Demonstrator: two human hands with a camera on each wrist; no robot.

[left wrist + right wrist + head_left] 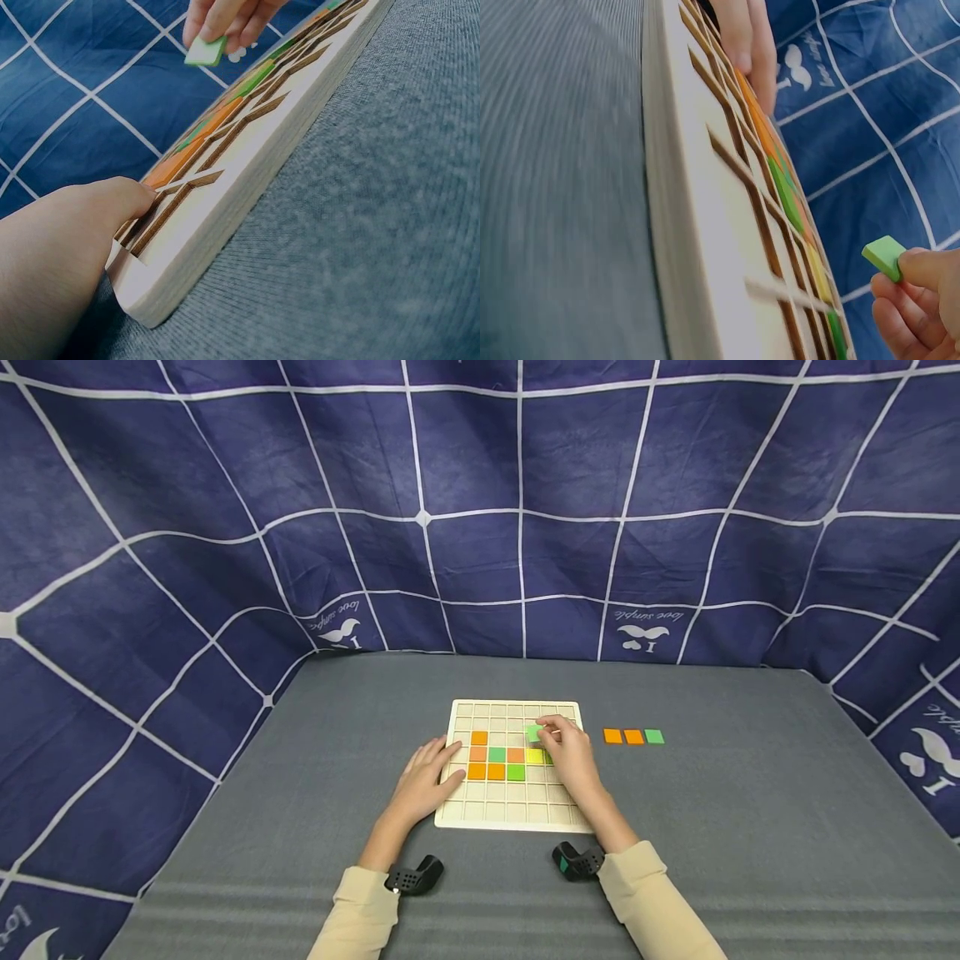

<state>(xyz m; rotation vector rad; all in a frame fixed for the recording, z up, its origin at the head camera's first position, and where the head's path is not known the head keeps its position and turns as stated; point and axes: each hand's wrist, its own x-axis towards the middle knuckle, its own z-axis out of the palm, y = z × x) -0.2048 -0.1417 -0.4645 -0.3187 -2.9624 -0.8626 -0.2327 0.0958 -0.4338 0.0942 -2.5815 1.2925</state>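
A pale wooden grid board (pixel 459 814) lies on the grey table with several orange, green and yellow square tiles (pixel 496 771) set in its cells. My right hand (pixel 564 745) pinches a light green tile (pixel 534 732) just above the board's upper right cells; that same light green tile (pixel 204 52) (pixel 884 256) hangs clear of the board (pixel 705 247) in both wrist views. My left hand (pixel 429 777) rests with straight fingers on the board's left edge (pixel 172 247).
Two orange tiles (pixel 623 737) and one green tile (pixel 655 737) lie in a row on the table right of the board. A blue cloth with white lines (pixel 480 502) hangs behind and at both sides. Grey table surface (pixel 750 827) spreads around the board.
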